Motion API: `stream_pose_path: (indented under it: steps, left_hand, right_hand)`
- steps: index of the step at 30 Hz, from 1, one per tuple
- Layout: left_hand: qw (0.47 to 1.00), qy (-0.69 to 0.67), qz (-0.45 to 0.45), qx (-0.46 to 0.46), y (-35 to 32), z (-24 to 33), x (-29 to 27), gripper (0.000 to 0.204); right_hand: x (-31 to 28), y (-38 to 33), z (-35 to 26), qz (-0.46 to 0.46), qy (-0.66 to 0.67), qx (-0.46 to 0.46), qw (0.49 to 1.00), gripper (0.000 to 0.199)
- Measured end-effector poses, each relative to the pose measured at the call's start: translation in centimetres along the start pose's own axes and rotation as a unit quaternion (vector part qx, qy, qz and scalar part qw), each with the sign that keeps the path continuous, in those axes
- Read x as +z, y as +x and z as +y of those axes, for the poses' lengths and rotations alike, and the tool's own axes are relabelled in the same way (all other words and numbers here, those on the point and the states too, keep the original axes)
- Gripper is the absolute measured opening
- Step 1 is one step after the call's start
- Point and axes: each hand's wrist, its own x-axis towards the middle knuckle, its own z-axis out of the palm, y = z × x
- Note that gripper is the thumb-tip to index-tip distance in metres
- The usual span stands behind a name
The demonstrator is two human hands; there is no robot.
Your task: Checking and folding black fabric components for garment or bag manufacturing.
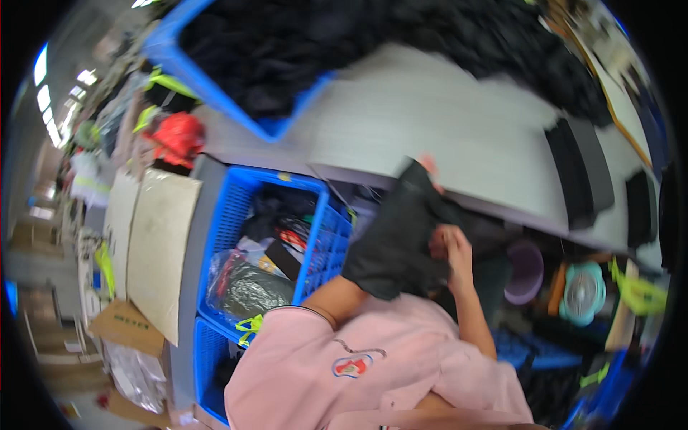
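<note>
A piece of black cloth (401,236), maybe a garment part, is held up in front of my body, near the table's front edge. My left forearm passes behind or into the cloth; I cannot tell which. Of my left hand (428,164) only blurred fingertips show at the cloth's upper edge. On the right side my right hand (453,247) is closed, its bent fingers pinching the same black cloth.
A grey table (430,93) bears a heap of black cloth (459,32), a blue crate (269,127) and stacked dark pieces (580,172). Left of me stands a blue basket (219,240) with bagged items. A purple bin (525,271) and a turquoise fan (582,292) are at the right.
</note>
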Motion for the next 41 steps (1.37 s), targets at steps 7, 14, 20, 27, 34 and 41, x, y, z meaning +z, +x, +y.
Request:
stream_pose_path:
  steps: [7,14,20,27,34,41]
  left_hand:
    - [0.907,0.081,-0.337,0.238,-6.0,-4.7,-3.5,0.057]
    - [0.936,0.081,-0.283,0.194,-9.7,-7.3,-3.0,0.055]
    - [0.942,0.123,-0.260,0.175,-7.4,-7.1,-4.3,0.052]
    - [0.920,0.218,-0.274,0.176,-3.6,-9.3,-6.3,0.050]
    - [0.715,0.431,-0.306,0.457,-8.6,-10.5,-7.6,0.059]
    - [0.438,0.568,-0.245,0.652,-12.5,-9.1,-9.5,0.068]
  right_hand:
    - [2.4,-0.8,-6.8,0.114,-0.229,-0.308,0.916,0.044]
    - [2.6,-1.4,-4.7,0.145,-0.408,-0.407,0.804,0.025]
    - [0.8,-3.1,-4.5,0.021,-0.203,-0.219,0.954,0.012]
    - [0.3,-6.2,-6.2,-0.121,0.265,-0.039,0.956,0.019]
    - [-2.8,-4.0,-8.7,0.072,0.135,-0.228,0.962,0.025]
    - [-1.0,-9.5,-7.1,0.202,-0.242,-0.449,0.836,0.051]
